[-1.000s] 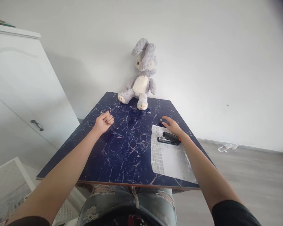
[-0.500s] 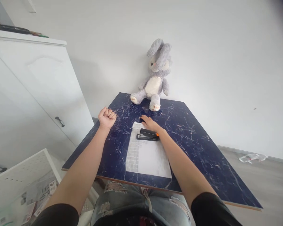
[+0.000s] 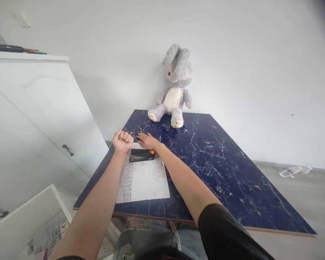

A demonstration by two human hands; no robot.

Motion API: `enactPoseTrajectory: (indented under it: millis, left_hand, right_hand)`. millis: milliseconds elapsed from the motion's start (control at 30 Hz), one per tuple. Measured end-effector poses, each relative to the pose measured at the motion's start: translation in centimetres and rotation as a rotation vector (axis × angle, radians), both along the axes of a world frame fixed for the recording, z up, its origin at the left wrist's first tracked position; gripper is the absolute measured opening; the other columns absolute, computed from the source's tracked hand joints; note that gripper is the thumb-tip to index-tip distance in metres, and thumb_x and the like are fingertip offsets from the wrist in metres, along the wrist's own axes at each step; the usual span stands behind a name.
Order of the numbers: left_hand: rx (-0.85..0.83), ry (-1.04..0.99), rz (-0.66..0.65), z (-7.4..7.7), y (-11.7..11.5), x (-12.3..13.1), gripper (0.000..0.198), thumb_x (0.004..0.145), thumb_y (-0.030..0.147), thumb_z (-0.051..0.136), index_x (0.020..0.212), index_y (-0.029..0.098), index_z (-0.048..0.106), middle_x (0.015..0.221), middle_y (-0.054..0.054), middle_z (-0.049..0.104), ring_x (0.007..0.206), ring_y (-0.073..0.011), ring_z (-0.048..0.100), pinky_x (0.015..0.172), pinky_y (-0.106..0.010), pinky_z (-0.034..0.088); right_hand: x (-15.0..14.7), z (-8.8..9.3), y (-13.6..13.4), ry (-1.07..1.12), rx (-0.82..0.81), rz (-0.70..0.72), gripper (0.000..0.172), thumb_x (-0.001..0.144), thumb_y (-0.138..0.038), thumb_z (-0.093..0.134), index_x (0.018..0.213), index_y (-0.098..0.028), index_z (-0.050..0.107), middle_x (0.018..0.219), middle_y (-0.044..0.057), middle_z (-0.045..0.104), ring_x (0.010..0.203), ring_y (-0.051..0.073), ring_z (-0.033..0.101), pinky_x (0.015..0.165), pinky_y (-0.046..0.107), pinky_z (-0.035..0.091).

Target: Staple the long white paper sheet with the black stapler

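Observation:
My left hand (image 3: 122, 141) is balled in a fist at the near left of the dark blue marbled table (image 3: 211, 151), with nothing visible in it. My right hand (image 3: 147, 140) lies flat, fingers stretched out, pressing the far edge of a white sheet of paper (image 3: 143, 178). A black stapler with an orange tip (image 3: 142, 155) lies on that sheet, just in front of my right hand and right of my fist.
A grey plush rabbit (image 3: 173, 92) sits at the table's far edge against the white wall. A white cabinet (image 3: 35, 115) stands close on the left, a white box with papers (image 3: 35, 224) below it. A plastic bottle (image 3: 294, 171) lies on the floor at right.
My right hand has slid the sheet with the stapler across the table from the right side to the left, up against my fist. The camera view has swung too.

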State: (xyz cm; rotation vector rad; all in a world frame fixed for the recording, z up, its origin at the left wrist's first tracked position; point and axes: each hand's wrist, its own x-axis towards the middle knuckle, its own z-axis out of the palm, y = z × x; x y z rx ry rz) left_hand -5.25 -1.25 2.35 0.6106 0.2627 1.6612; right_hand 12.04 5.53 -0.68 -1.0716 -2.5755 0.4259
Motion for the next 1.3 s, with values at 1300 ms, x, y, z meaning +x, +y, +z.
enactPoseTrajectory:
  millis: [1300]
  left_hand:
    - [-0.095, 0.065, -0.074, -0.2, 0.3, 1.7, 0.054, 0.096, 0.026, 0.052, 0.055, 0.020, 0.017, 0.049, 0.005, 0.019, 0.037, -0.0073, 0.026, 0.040, -0.024, 0.024]
  right_hand:
    - [3.7, 1.0, -10.0, 0.345, -0.037, 0.058, 0.021, 0.082, -0.032, 0.076, 0.102, -0.024, 0.071, 0.087, -0.001, 0.073, 0.076, 0.018, 0.065, 0.072, 0.028, 0.047]
